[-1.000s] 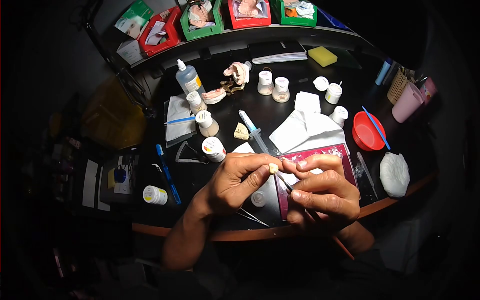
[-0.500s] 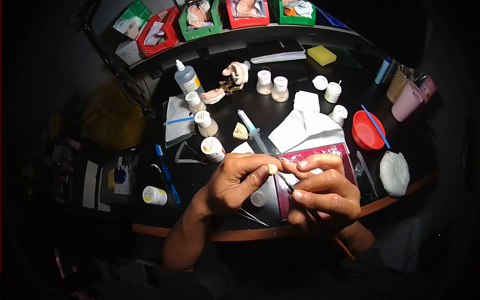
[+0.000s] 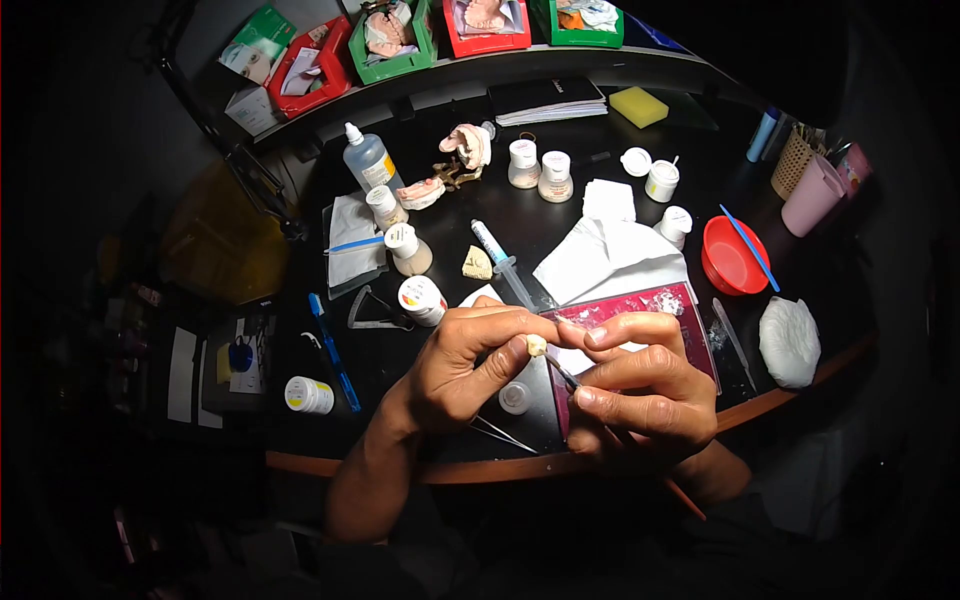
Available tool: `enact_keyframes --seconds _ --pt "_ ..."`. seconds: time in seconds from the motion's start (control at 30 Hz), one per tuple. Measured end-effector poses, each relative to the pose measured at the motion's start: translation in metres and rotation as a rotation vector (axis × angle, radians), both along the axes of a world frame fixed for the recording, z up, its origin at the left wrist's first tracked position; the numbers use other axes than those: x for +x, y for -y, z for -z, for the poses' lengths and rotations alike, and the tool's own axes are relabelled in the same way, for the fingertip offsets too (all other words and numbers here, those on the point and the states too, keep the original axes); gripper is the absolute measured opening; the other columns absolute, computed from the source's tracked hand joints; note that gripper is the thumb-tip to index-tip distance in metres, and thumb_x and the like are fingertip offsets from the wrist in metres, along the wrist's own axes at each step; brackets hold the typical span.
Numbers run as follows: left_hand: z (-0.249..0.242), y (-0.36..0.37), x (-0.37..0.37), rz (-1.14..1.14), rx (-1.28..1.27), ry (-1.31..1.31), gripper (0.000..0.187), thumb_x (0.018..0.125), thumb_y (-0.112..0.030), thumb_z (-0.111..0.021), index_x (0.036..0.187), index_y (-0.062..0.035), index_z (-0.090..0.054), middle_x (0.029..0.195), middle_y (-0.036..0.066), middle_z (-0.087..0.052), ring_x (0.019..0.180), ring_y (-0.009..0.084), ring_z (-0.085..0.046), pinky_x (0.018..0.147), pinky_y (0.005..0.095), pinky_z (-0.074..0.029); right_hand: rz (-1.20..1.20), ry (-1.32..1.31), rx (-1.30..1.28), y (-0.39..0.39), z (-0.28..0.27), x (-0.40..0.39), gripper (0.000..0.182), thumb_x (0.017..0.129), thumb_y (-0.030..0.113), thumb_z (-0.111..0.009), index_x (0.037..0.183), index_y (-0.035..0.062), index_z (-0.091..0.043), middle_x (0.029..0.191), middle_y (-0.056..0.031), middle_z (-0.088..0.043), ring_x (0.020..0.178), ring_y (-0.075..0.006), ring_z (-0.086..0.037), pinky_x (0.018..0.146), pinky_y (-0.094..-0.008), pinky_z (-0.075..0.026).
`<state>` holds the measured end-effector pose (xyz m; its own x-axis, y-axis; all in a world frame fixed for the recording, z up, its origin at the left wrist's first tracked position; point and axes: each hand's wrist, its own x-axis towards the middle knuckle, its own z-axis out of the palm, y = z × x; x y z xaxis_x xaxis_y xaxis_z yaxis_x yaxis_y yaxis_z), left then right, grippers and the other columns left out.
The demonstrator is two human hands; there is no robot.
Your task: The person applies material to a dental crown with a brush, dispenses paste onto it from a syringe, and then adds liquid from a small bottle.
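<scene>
Just left of the magenta slab (image 3: pixel 617 307) in view, the left hand (image 3: pixel 463 365) pinches a small cream piece (image 3: pixel 537 346). The right hand's (image 3: pixel 650 388) fingers grip a thin brush (image 3: pixel 568 377), tip against or beside it; likely brushing, next calling for a steady pinch.

Bottle labels (image 3: pixel 379 171) too small to read, lettering (image 3: pixel 559 87) on black booklet (image 3: pixel 530 96) illegible

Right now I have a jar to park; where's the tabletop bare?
Bare: between the syringe and paired bottles; between the toothbrush and left hand. Crowded: around the right hand, where the plate and tissue lie, and by the dropper bottle, where small jars stand.
</scene>
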<state>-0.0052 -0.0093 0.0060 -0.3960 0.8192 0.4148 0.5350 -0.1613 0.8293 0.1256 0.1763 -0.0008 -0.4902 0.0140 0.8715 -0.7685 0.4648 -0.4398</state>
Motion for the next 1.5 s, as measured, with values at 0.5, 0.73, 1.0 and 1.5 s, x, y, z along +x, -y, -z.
enact_keyframes --seconds 0.5,0.73,1.0,1.5 --pt "0.0027 -0.0032 -0.0004 0.005 0.049 -0.005 0.041 0.11 -0.031 -0.053 0.117 0.0034 -0.074 0.084 0.01 -0.069 0.076 0.0174 -0.061 0.075 0.0342 -0.045 -0.018 0.009 -0.004 0.0002 -0.001 0.0007 0.03 0.072 0.002 -0.089 0.1 0.0034 -0.079 0.094 -0.0071 -0.072 0.109 -0.0324 -0.069 0.085 -0.041 -0.06" --pt "0.0029 -0.0031 0.0058 0.029 0.051 0.159 0.045 0.112 -0.034 -0.051 0.118 0.0055 -0.073 0.085 0.008 -0.068 0.075 0.012 -0.059 0.069 0.0294 -0.045 0.014 -0.029 -0.04 0.0042 0.003 -0.0024 0.031 0.072 -0.003 -0.086 0.1 0.0021 -0.076 0.092 -0.0077 -0.071 0.106 -0.0328 -0.069 0.081 -0.0392 -0.061" --pt "0.0056 -0.0041 0.0053 0.035 0.064 0.177 0.045 0.112 -0.035 -0.052 0.119 0.0053 -0.072 0.081 0.007 -0.065 0.071 0.0099 -0.056 0.065 0.0269 -0.043 0.061 -0.039 -0.018 0.0055 0.0008 -0.0045 0.028 0.069 -0.006 -0.085 0.095 0.0007 -0.076 0.09 -0.0083 -0.072 0.104 -0.0327 -0.07 0.079 -0.0388 -0.06" --pt "0.0051 -0.0035 0.0034 0.058 0.06 0.163 0.047 0.111 -0.037 -0.054 0.118 0.0061 -0.071 0.083 0.007 -0.063 0.071 0.0102 -0.055 0.063 0.0269 -0.041 0.037 -0.005 -0.014 0.0042 -0.003 0.0002 0.031 0.068 -0.005 -0.085 0.097 0.0027 -0.078 0.092 -0.007 -0.072 0.106 -0.0321 -0.07 0.081 -0.0404 -0.06"
